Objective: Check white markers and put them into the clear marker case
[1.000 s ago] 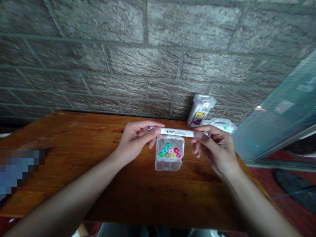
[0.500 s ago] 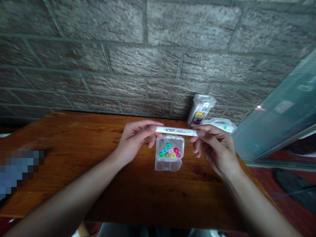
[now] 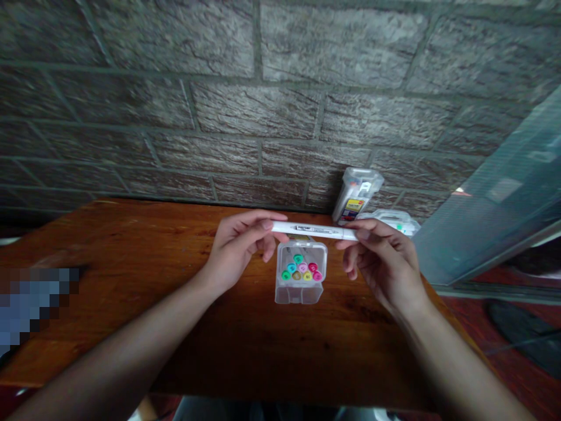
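Note:
A white marker pen (image 3: 313, 230) lies level in the air, held at both ends. My left hand (image 3: 239, 245) pinches its left end between thumb and fingers. My right hand (image 3: 381, 260) pinches its right end the same way. Just below the pen stands an open clear plastic case (image 3: 300, 290) with several markers upright in it, their round caps green, blue, pink, yellow and brown. The case rests on a brown wooden table (image 3: 131, 280).
A second clear marker case (image 3: 356, 196) leans against the brick wall (image 3: 263, 105) at the back right. A clear lid or case (image 3: 388, 221) lies beside it. A glass pane (image 3: 495, 199) slants at the right. A blurred patch covers the left edge.
The pen has risen slightly and slid a little to the right between my hands. Both hands keep their hold.

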{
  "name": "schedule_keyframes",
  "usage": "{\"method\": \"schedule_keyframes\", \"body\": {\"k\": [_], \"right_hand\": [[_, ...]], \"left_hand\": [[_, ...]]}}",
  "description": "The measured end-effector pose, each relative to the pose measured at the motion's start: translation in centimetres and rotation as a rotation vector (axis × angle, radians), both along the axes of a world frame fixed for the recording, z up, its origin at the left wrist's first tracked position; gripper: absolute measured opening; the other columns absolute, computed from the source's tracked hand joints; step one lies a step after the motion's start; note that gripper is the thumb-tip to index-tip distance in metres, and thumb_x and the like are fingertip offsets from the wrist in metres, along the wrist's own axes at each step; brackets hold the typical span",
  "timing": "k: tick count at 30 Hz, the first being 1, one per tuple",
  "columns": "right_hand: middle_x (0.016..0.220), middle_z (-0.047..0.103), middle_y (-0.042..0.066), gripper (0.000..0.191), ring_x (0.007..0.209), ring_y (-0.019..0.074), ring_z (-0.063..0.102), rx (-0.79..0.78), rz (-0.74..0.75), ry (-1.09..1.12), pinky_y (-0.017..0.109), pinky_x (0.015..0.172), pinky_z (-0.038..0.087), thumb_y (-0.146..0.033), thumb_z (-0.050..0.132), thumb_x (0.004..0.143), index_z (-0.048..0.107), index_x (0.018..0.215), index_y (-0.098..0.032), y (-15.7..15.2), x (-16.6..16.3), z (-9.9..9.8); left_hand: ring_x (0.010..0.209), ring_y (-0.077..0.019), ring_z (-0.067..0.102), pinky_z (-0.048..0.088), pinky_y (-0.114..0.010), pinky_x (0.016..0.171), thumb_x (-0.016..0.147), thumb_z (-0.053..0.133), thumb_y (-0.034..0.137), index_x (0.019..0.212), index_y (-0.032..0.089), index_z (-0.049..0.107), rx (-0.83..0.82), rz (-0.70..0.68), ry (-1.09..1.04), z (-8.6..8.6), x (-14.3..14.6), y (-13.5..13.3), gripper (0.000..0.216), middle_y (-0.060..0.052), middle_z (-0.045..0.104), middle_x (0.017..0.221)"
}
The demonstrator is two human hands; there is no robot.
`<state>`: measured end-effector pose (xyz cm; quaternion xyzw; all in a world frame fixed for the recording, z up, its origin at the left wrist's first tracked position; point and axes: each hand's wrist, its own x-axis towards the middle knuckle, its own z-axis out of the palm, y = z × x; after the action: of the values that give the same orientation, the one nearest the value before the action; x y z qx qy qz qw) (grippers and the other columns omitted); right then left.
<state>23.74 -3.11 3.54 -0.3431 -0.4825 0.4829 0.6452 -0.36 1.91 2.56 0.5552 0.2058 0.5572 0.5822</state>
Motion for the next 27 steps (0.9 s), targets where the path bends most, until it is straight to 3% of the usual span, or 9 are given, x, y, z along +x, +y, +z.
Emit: {"method": "schedule_keyframes", "body": {"k": [12, 27], "right_hand": [[0.071, 0.081, 0.003, 0.022, 0.044, 0.0123, 0.067, 0.006, -0.01, 0.044, 0.019, 0.036, 0.054, -0.035, 0.094, 0.078, 0.085, 0.09, -0.019, 0.17, 0.41, -0.13], [0.076, 0.084, 0.005, 0.019, 0.043, 0.0119, 0.067, 0.023, 0.033, 0.083, 0.018, 0.036, 0.054, -0.031, 0.089, 0.083, 0.087, 0.095, -0.017, 0.19, 0.56, 0.09]], "left_hand": [[0.048, -0.0116, 0.06, 0.046, -0.024, 0.049, 0.089, 0.074, 0.026, 0.102, 0.014, 0.086, 0.005, 0.009, -0.066, 0.03, -0.19, 0.1, 0.021, -0.012, 0.083, 0.081], [0.048, -0.0129, 0.061, 0.045, -0.025, 0.048, 0.088, 0.072, 0.025, 0.104, 0.013, 0.086, -0.011, 0.004, -0.093, 0.09, -0.15, 0.1, 0.025, -0.014, 0.084, 0.082]]}}
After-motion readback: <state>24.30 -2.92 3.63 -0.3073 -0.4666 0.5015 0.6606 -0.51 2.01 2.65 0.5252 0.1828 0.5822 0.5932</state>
